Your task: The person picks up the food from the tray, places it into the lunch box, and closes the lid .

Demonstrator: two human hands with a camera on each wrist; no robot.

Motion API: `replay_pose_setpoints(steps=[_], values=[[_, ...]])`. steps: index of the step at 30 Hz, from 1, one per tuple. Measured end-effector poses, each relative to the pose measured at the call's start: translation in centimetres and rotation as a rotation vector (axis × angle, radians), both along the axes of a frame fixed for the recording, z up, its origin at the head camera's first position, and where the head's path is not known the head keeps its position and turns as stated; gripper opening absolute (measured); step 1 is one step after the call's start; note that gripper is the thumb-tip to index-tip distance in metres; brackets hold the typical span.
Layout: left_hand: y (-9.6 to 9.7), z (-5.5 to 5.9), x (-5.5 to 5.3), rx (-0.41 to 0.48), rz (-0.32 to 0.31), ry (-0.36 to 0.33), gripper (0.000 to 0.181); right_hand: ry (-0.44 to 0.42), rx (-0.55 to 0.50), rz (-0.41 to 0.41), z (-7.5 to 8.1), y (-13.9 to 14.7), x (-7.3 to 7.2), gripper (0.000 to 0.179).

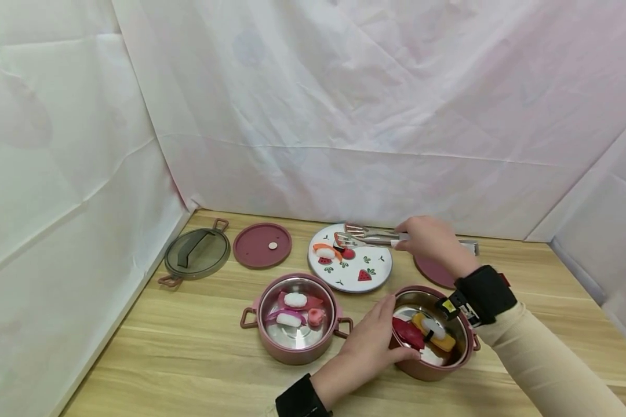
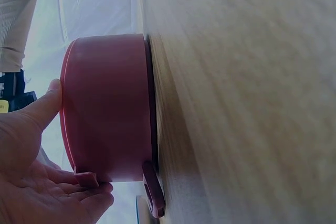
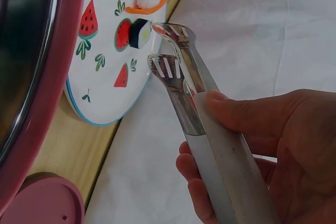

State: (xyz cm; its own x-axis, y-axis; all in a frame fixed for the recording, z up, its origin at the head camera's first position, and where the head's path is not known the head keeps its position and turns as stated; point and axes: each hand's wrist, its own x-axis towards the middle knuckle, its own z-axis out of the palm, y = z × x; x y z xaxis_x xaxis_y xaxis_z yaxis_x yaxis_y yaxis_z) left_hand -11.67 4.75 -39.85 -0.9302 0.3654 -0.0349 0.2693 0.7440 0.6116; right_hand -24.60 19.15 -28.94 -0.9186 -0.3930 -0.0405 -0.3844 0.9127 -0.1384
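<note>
**One roll (image 3: pixel 140 33), parted tongs (image 3: pixel 220 140)**

Our right grip (image 1: pixel 428 237) holds the tongs near that roll on the plate (image 1: pixel 355 284); our left grip (image 1: pixel 367 341) clasps the pot (image 1: pixel 428 370). We judge this the pickup; next calls for straddling, then squeezing gently.

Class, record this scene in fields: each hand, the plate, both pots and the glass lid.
Right hand: holds metal tongs, tips near a dark-edged roll
Left hand: holds the right pot by its side
Plate: carries orange-topped sushi and that roll
Left pot: three food pieces inside
Right pot: red piece, yellow-and-white piece inside
Glass lid: lies left of a maroon disc
</note>
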Motion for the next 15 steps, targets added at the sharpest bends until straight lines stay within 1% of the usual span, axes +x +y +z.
replay_pose_setpoints(steps=[6,9,15], values=[[0.0,0.2,0.0,-0.002,0.0,0.002,0.098,-0.025,-0.01,-0.008,-0.4,-0.2,-0.4,0.038],[0.0,0.2,0.0,-0.013,0.004,0.006,0.098,-0.036,-0.013,0.0,-0.7,-0.4,-0.5,0.038],[0.0,0.2,0.0,-0.018,0.01,-0.011,0.099,-0.057,0.002,-0.011,-1.1,-0.8,-0.8,0.037]])
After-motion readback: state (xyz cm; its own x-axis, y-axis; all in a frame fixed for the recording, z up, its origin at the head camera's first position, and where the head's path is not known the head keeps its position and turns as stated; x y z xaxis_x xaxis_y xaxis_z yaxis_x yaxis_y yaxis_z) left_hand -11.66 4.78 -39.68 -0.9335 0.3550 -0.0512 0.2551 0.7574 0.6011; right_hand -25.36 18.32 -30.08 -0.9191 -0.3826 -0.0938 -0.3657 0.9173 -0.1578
